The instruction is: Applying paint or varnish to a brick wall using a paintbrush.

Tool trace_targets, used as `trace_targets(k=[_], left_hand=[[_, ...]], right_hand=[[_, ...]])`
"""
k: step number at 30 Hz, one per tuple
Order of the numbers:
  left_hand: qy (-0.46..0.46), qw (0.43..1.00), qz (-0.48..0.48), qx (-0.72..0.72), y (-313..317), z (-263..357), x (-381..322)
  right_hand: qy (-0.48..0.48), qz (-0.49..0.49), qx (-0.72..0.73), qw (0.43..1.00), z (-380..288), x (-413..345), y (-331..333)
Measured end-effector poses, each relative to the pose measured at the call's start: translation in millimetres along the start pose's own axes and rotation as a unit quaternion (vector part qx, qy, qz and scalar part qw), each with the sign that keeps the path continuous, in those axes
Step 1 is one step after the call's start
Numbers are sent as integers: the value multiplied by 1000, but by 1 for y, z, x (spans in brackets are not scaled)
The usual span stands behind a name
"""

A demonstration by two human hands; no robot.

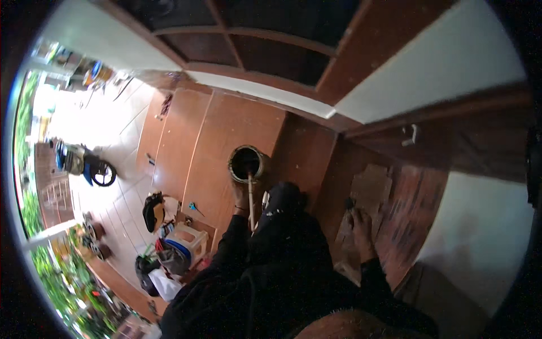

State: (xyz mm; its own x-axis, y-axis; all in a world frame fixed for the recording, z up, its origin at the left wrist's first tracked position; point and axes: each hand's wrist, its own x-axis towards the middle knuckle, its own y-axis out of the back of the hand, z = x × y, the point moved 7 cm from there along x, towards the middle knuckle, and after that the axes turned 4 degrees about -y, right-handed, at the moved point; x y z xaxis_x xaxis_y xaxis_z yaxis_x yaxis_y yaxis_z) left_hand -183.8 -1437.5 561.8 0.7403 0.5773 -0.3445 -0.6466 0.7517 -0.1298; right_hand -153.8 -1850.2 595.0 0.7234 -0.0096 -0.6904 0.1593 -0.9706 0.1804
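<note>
A round can with a smeared rim and dark contents stands in front of me on the reddish-brown tiled step. A light-coloured stick or handle leans out of it towards me. My left hand is against the near left side of the can, its fingers partly hidden by the can. On the right, my right hand is closed around a small dark object, too blurred to name. It is over a flat brown sheet, perhaps cardboard, lying on the floor.
Scissors lie left of my left arm. Nearby are a plastic stool, several bags and a dark cap-like item. A motorcycle stands beyond on pale tiles. A window frame and a door with a handle border the step.
</note>
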Motion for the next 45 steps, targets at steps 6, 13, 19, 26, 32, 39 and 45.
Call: trace_targets(k=[6,13,19,26,32,39,45], left_hand=[[-149,977,30,148,-13,13,10],[-184,974,37,129,-17,-37,64],[-187,979,76,41,-18,-166,146],[-239,957,61,153,-1,-288,248],[-268,937,14,224,10,-361,309],[-254,945,-77,191,6,-416,343],[-277,937,-161,136,-31,-425,348]], right_hand=[[-32,-29,16,999,26,26,2],[-52,-48,-51,996,15,92,-49],[-57,-67,-56,995,21,194,-132],[52,-156,-18,986,85,330,-200],[206,-160,36,965,120,427,-226],[457,-186,-36,869,66,446,-267],[496,-145,-13,856,27,408,-299]])
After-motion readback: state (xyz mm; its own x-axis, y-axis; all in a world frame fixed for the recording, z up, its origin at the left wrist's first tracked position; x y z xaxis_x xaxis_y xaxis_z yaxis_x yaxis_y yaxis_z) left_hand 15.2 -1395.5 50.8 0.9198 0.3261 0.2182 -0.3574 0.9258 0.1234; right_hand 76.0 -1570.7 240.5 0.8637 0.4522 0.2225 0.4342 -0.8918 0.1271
